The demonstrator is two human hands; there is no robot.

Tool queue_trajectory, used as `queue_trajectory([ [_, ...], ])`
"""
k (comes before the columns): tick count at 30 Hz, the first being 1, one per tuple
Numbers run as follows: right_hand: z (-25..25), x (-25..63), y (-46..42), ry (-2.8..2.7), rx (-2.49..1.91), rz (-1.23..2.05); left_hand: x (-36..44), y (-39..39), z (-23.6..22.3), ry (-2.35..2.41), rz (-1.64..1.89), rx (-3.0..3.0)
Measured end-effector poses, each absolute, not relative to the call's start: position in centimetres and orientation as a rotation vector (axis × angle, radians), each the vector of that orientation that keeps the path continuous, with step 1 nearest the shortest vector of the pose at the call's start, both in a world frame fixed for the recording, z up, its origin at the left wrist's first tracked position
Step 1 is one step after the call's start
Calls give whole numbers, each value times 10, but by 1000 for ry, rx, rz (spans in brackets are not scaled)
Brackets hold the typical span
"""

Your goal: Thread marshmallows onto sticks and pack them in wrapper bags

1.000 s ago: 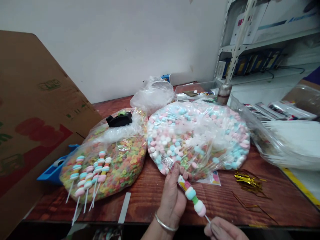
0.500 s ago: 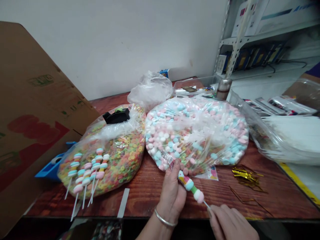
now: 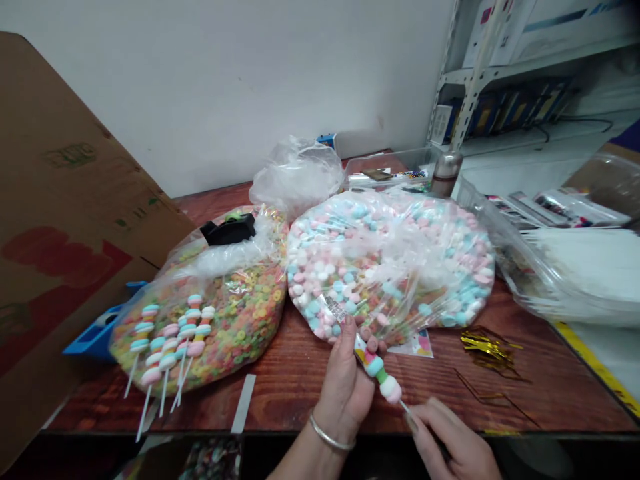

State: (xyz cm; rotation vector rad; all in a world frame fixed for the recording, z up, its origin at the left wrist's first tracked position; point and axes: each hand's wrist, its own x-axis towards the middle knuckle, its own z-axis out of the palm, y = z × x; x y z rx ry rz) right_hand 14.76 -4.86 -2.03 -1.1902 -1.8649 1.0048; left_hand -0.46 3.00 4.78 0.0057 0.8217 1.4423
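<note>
Your left hand (image 3: 349,383) grips the wrapper (image 3: 332,308); your right hand (image 3: 447,437) pinches the skewer (image 3: 391,389) in front of the bag (image 3: 390,247). Sleeving seems under way, calling for a straight, gentle push (it looks squashy)

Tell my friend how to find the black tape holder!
Beside the big cardboard box lies a puffy bag of colourful rings. The tape holder sits on top, near the bag's far end. It's black, unlike the blue holder down beside the bag.
</note>
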Motion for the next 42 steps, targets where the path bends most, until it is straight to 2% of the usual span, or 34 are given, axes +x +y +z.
queue_trajectory([
  [3, -25, 148, -48, -2045, -1136, 490, -5, 31, 50, 869, 1434, -11],
  [6, -27, 147, -47, -2092, -1108, 316, -4, 32, 50, 888, 1431, -21],
  [9, -25, 142, -44, -2040, -1116, 382, 1, 30, 47, 879, 1422, -15],
  [14, -18, 127, -35, -1808, -1218, 830, 19, 16, 37, 847, 1344, 18],
  [18, -13, 124, -27, -1681, -1281, 1018, 19, 14, 33, 811, 1308, 33],
  [24, -16, 129, -28, -1736, -1261, 997, -6, 39, 44, 895, 1429, 45],
  [35, -15, 127, -19, -1691, -1283, 1081, 25, 20, 32, 876, 1336, 37],
  [42, -15, 139, -31, -1800, -1231, 835, -3, 42, 39, 868, 1382, -21],
])
